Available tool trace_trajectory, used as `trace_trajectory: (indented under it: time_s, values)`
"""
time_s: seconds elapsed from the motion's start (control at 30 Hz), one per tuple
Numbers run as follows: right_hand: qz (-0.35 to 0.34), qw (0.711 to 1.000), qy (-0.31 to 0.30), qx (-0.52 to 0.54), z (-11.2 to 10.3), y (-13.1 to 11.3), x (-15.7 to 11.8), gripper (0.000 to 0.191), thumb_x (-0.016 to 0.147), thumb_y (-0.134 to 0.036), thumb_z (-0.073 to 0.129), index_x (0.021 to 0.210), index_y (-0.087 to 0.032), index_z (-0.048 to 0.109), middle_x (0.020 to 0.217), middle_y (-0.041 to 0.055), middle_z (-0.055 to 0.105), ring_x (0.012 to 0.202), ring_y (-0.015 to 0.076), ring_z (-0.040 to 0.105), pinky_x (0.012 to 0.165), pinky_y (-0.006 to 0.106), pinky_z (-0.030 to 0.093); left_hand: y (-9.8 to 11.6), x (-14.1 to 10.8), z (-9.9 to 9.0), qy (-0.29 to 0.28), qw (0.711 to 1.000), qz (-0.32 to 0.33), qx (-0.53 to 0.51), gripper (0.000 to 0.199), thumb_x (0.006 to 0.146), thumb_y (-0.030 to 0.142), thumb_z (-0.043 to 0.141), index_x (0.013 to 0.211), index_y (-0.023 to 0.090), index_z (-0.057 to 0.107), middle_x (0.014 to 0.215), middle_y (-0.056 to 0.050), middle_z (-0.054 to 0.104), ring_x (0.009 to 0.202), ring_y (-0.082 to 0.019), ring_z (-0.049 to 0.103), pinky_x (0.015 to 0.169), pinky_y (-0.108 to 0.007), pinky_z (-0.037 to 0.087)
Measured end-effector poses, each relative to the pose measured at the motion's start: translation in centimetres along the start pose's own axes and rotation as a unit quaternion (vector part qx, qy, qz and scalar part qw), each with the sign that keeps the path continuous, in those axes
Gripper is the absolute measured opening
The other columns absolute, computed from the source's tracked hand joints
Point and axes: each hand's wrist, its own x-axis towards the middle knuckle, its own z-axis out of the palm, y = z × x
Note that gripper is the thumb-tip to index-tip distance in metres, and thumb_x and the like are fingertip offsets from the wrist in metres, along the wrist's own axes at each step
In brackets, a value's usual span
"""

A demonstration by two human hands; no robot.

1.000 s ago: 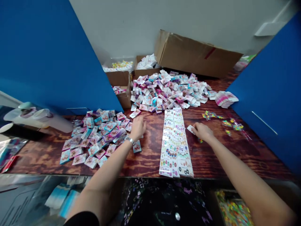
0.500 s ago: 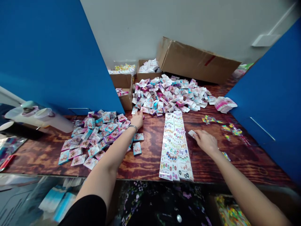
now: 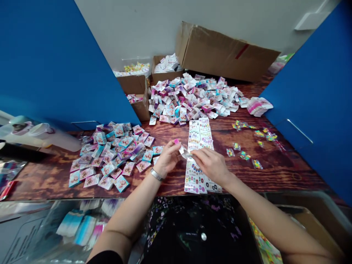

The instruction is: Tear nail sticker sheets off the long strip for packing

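Observation:
A small box (image 3: 183, 151) with a pink end and an open white flap is held over the middle of the table. My left hand (image 3: 169, 157) is closed around its pink end. At its open end my right hand (image 3: 210, 163) is closed, fingertips pinched on something small and whitish that I cannot make out. Below both hands lie overlapping printed sticker sheets (image 3: 194, 134). Closed small boxes (image 3: 110, 168) lie piled to the left. A heap of small boxes (image 3: 167, 109), many with open flaps, spreads behind the sheets.
Small candy-coloured packets (image 3: 257, 164) lie on the right of the table (image 3: 291, 172). Cardboard boxes (image 3: 220, 51) stand at the back. Blue panels (image 3: 55, 73) rise on both sides. Plastic jugs (image 3: 55, 135) are at the far left.
My left hand has come back from the heap, now with a small box. My right hand has moved left to meet it. The view has shifted slightly.

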Motion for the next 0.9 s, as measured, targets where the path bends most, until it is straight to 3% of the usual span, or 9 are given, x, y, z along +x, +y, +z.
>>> trace_trajectory:
  time_s: [0.1, 0.2, 0.3, 0.4, 0.53, 0.63, 0.73, 0.8, 0.9]
  values:
    - [-0.029, 0.997, -0.015, -0.072, 0.0, -0.4, -0.1, 0.028, 0.098, -0.021, 0.041, 0.108, -0.026, 0.066, 0.087, 0.0066, 0.068, 0.082, 0.0198, 0.06, 0.075, 0.032, 0.045, -0.6, -0.8, 0.3, 0.009, 1.0, 0.001, 0.027, 0.044, 0.066, 0.029, 0.081, 0.1, 0.02, 0.056, 0.089, 0.001, 0.062, 0.073, -0.011, 0.06, 0.062, -0.023, 0.049]
    - [-0.02, 0.998, -0.01, -0.066, -0.2, -0.5, -0.3, 0.03, 0.098, -0.022, 0.039, 0.11, -0.023, 0.067, 0.086, 0.0081, 0.068, 0.081, 0.0206, 0.06, 0.075, 0.033, 0.045, -0.9, -1.3, 0.2, 0.005, 0.996, 0.025, 0.085, 0.046, 0.064, 0.034, 0.083, 0.095, 0.019, 0.053, 0.088, 0.001, 0.061, 0.073, -0.01, 0.06, 0.063, -0.022, 0.048]
    - [0.007, 1.0, -0.005, 0.023, -0.4, -0.2, -0.5, 0.024, 0.097, -0.026, 0.045, 0.107, -0.022, 0.066, 0.09, 0.0083, 0.068, 0.086, 0.0214, 0.061, 0.079, 0.034, 0.047, -0.6, -1.7, -0.6, -0.022, 0.973, 0.073, 0.217, 0.046, 0.065, 0.037, 0.082, 0.097, 0.017, 0.055, 0.09, 0.0, 0.063, 0.075, -0.011, 0.059, 0.068, -0.023, 0.048]
    - [0.046, 0.985, -0.031, 0.162, -0.5, 0.0, -0.7, 0.015, 0.092, -0.031, 0.055, 0.098, -0.024, 0.067, 0.094, 0.0045, 0.069, 0.086, 0.0196, 0.062, 0.077, 0.033, 0.048, 0.1, -2.0, -1.8, -0.06, 0.924, 0.101, 0.364, 0.044, 0.068, 0.036, 0.079, 0.104, 0.016, 0.062, 0.098, -0.004, 0.065, 0.081, -0.014, 0.06, 0.073, -0.025, 0.048]
    - [0.175, 0.926, -0.054, 0.331, 0.4, 0.0, -0.9, 0.02, 0.09, -0.038, 0.056, 0.093, -0.023, 0.069, 0.085, 0.0012, 0.069, 0.075, 0.0159, 0.062, 0.067, 0.029, 0.048, 0.4, -2.3, -2.3, -0.026, 0.886, 0.141, 0.441, 0.039, 0.071, 0.036, 0.076, 0.102, 0.015, 0.064, 0.088, -0.004, 0.066, 0.075, -0.015, 0.059, 0.071, -0.027, 0.046]
    - [0.252, 0.858, -0.018, 0.447, 1.6, -0.1, -1.0, 0.022, 0.083, -0.041, 0.063, 0.092, -0.021, 0.066, 0.082, 0.001, 0.068, 0.07, 0.0144, 0.061, 0.065, 0.028, 0.049, 0.0, -2.4, -2.1, -0.004, 0.858, 0.205, 0.47, 0.036, 0.071, 0.036, 0.077, 0.097, 0.016, 0.064, 0.09, -0.004, 0.066, 0.079, -0.016, 0.061, 0.073, -0.027, 0.046]
    - [0.299, 0.802, 0.022, 0.516, 2.5, -0.1, -1.1, 0.03, 0.073, -0.04, 0.073, 0.094, -0.022, 0.062, 0.089, 0.0017, 0.066, 0.07, 0.0129, 0.06, 0.066, 0.028, 0.052, -0.5, -2.7, -1.9, -0.024, 0.818, 0.263, 0.511, 0.041, 0.072, 0.04, 0.077, 0.102, 0.018, 0.061, 0.097, -0.006, 0.066, 0.089, -0.019, 0.062, 0.08, -0.03, 0.047]
    - [0.305, 0.787, 0.036, 0.535, 2.8, 0.0, -1.3, 0.033, 0.071, -0.039, 0.075, 0.096, -0.022, 0.061, 0.093, 0.0022, 0.065, 0.073, 0.0132, 0.061, 0.068, 0.029, 0.053, -0.5, -3.0, -2.0, -0.054, 0.778, 0.289, 0.556, 0.048, 0.075, 0.044, 0.075, 0.113, 0.02, 0.058, 0.104, -0.007, 0.065, 0.096, -0.021, 0.061, 0.084, -0.032, 0.047]
    - [0.293, 0.794, 0.05, 0.531, 3.1, 0.1, -1.7, 0.032, 0.072, -0.037, 0.074, 0.096, -0.022, 0.06, 0.087, 0.0022, 0.064, 0.078, 0.0152, 0.062, 0.072, 0.03, 0.054, -0.6, -3.6, -2.2, -0.097, 0.693, 0.302, 0.647, 0.054, 0.081, 0.045, 0.068, 0.126, 0.02, 0.051, 0.11, -0.01, 0.062, 0.1, -0.024, 0.059, 0.086, -0.036, 0.048]
